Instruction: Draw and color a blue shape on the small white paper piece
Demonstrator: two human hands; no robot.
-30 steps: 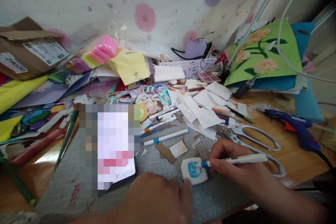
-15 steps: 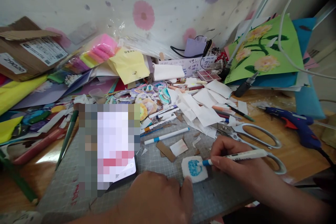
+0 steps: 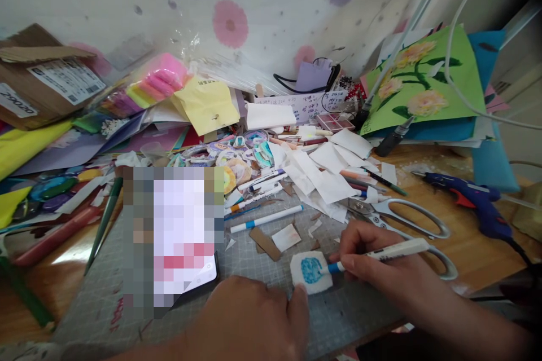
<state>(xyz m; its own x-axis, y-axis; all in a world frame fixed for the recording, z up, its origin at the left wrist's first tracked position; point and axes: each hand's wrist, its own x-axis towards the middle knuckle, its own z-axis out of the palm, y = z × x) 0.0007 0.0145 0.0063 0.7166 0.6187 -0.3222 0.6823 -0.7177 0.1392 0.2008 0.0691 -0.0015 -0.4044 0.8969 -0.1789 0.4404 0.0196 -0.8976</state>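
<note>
A small white square piece (image 3: 324, 281) with uneven edges lies on the grey cutting mat (image 3: 254, 248). Blue colouring fills a rounded shape in its middle. My left hand (image 3: 256, 316) is closed, its fingers curled under and mostly hidden, and one digit rests against the square's lower edge. In my right hand (image 3: 375, 268) a white marker pen (image 3: 398, 249) with a blue collar is pinched between thumb and fingers. The pen slants with its tip at the right side of the blue patch. Left of the square lies a phone (image 3: 207, 276), largely blurred out.
Silver scissors (image 3: 417, 215) lie beyond my right hand, with a blue glue gun (image 3: 470, 194) farther right. A capped marker (image 3: 266, 219), a cardboard strip (image 3: 265, 243) and white paper scraps (image 3: 324, 177) litter the mat. A cardboard box (image 3: 46, 76) stands back left.
Blue colouring now covers more of the square, reaching further along its upper part. The pen tip has shifted slightly down the right side. The whole view has slid a little left.
</note>
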